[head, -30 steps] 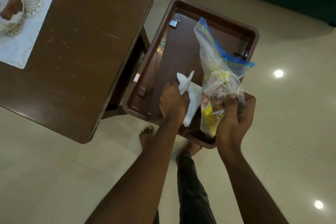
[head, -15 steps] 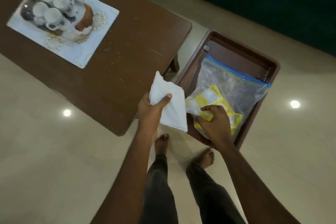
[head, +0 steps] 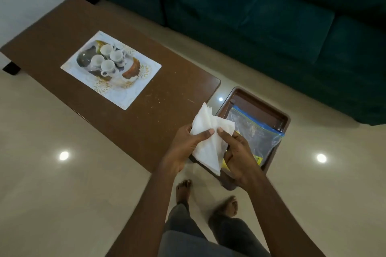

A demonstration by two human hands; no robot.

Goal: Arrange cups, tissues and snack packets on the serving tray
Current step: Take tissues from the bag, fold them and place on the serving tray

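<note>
Both hands hold a white tissue [head: 208, 137] above the near corner of the brown serving tray [head: 279, 115]. My left hand [head: 186, 148] pinches its left side with the thumb on top; my right hand [head: 236, 152] pinches the right side. A clear zip bag of snack packets [head: 254, 133] with a blue seal lies flat in the tray, partly hidden by my right hand. Several white cups [head: 108, 60] stand on a round plate on a patterned mat [head: 129, 89] on the brown table [head: 150, 119], far left of my hands.
The tray stands beside the table's right end, over the pale tiled floor. A dark green sofa [head: 271, 16] runs along the back. My bare feet [head: 227, 206] and grey trouser legs are below my hands.
My right hand has left the snack bag, which now lies in the tray, and joined my left hand on the tissue. The view has swung up and left, showing the cups and sofa.
</note>
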